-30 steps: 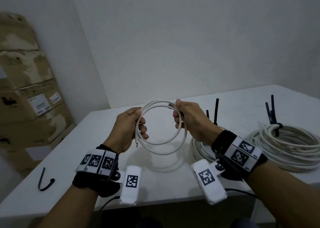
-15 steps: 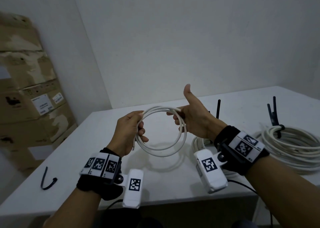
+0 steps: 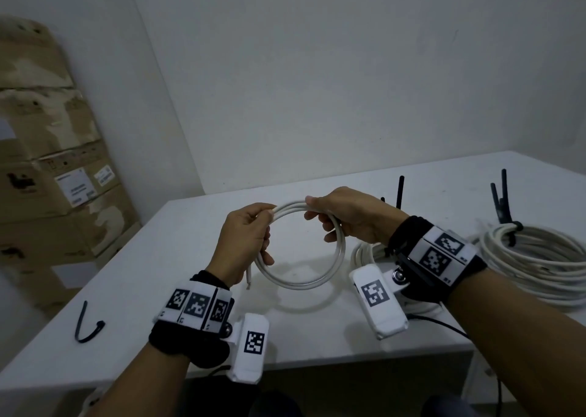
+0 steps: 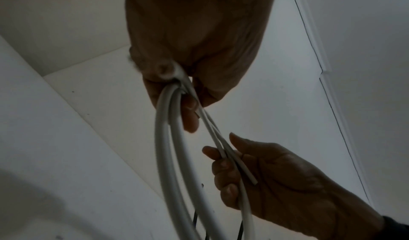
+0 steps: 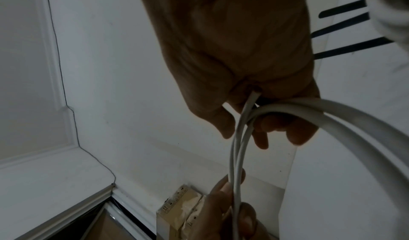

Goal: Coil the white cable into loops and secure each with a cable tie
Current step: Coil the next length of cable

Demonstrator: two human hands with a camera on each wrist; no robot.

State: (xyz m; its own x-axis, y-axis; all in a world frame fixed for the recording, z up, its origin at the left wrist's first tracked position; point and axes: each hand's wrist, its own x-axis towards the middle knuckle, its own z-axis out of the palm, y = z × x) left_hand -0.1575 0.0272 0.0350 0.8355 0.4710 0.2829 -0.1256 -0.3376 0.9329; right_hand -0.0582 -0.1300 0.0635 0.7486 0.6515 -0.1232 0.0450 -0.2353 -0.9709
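A: Looking from the head view first, what's in hand?

B: A small coil (image 3: 301,248) of white cable, held upright above the table (image 3: 152,258). The left hand (image 3: 244,242) has its fingers curled round the coil's left side, one cut end sticking out below that hand. The right hand (image 3: 345,220) pinches the top right of the coil, fingers closed on the strands.

A: And the rest of the table?

B: A big coil (image 3: 536,258) on the right already wears a black tie (image 3: 507,220). Another bundle (image 3: 367,251) lies behind the right wrist, with black tie tails standing up near it. A loose tie (image 3: 87,328) lies at the near left.

A: Left wrist view?

B: Left fingers (image 4: 190,116) are clamped on the gathered strands. Opposite, the right hand grips them too, and a second cut end rests against its palm.

A: Right wrist view?

B: Right fingers (image 5: 261,135) are wrapped round the strands where they cross; the left hand closes on them lower down.

A: So how far along?

B: I'd judge at least one coil finished and tied. This one looks fully looped, both ends in, but untied. Left to do: fetch a tie, likely the loose one, and cinch it without letting the loops spring apart.
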